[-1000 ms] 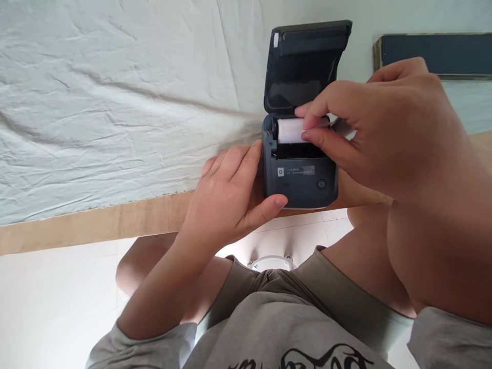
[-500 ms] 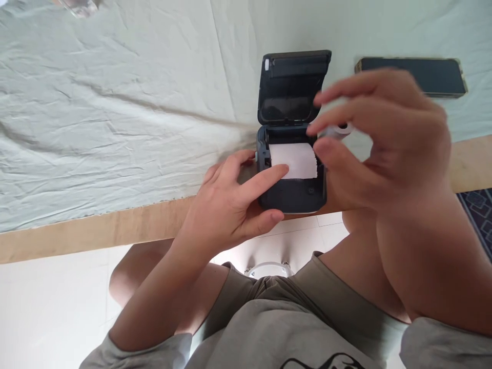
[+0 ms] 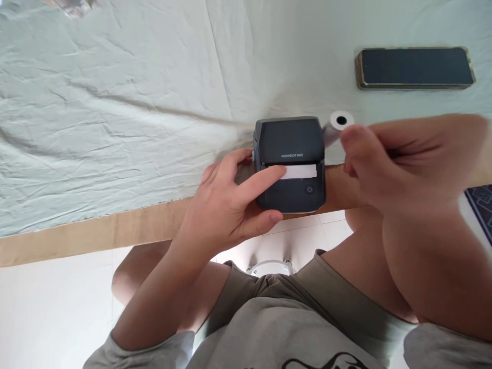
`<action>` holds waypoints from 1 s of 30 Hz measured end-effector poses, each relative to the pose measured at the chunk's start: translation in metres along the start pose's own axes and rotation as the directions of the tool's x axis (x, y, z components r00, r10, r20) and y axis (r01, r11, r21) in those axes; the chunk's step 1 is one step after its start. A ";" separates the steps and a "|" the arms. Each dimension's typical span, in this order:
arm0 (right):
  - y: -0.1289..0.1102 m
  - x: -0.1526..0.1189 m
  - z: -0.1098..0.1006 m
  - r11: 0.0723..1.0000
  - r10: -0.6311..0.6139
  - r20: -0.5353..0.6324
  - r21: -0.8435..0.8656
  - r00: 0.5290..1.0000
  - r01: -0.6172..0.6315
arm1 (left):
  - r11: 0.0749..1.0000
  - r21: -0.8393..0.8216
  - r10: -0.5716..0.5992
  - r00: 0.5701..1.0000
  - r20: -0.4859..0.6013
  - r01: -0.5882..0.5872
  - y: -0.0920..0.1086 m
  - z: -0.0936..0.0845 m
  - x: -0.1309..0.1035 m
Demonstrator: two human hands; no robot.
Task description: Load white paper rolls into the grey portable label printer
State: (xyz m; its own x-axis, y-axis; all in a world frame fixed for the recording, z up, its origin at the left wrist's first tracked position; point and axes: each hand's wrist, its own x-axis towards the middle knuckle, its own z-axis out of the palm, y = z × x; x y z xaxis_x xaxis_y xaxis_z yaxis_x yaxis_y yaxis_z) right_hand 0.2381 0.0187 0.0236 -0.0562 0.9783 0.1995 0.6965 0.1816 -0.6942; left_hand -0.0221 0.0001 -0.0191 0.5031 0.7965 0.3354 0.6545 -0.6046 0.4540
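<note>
A dark label printer (image 3: 289, 138) stands at the table edge with its lid down. A short white paper strip (image 3: 302, 171) sticks out below the lid, above a power button. My left hand (image 3: 226, 205) grips the printer from the left: the index fingertip presses on the paper, the other fingers lie by the left side, and the thumb is at the front corner. Right of the printer, my right hand (image 3: 400, 159) hovers with curled fingers, blurred, nothing visible in it. Close to its thumb is a white paper roll (image 3: 334, 126) with a dark core hole, partly behind the printer.
A phone (image 3: 417, 66) in a clear-edged case lies at the back right on the pale green cloth (image 3: 154, 102). The bare wooden table edge (image 3: 126, 225) runs in front. A clear plastic item (image 3: 73, 6) shows at the top left.
The printer's lid, raised before, is now down over the paper, with only a strip showing. My right hand has moved right and curled up. The left hand has stayed put.
</note>
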 end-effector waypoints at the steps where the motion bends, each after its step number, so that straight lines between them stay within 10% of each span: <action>1: 0.003 -0.001 0.003 0.997 0.055 0.026 0.053 0.998 -0.057 | 1.000 -0.008 -0.002 1.000 -0.003 0.002 0.000 0.000 0.000; 9: -0.009 0.018 0.011 0.885 0.405 0.298 0.108 0.864 -0.452 | 0.999 -0.036 -0.013 0.999 0.051 0.015 -0.003 -0.004 0.002; 30: 0.000 0.009 0.013 0.959 0.245 0.309 -0.215 0.919 -0.183 | 0.985 0.153 -0.084 0.996 0.038 0.077 -0.001 0.003 -0.002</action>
State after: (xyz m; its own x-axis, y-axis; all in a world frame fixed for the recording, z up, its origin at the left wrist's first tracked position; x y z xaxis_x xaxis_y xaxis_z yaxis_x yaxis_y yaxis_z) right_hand 0.2281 0.0290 0.0168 -0.1025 0.9743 -0.2004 0.8324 -0.0263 -0.5536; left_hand -0.0224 -0.0005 -0.0224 0.4677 0.8434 0.2644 0.7700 -0.5357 0.3467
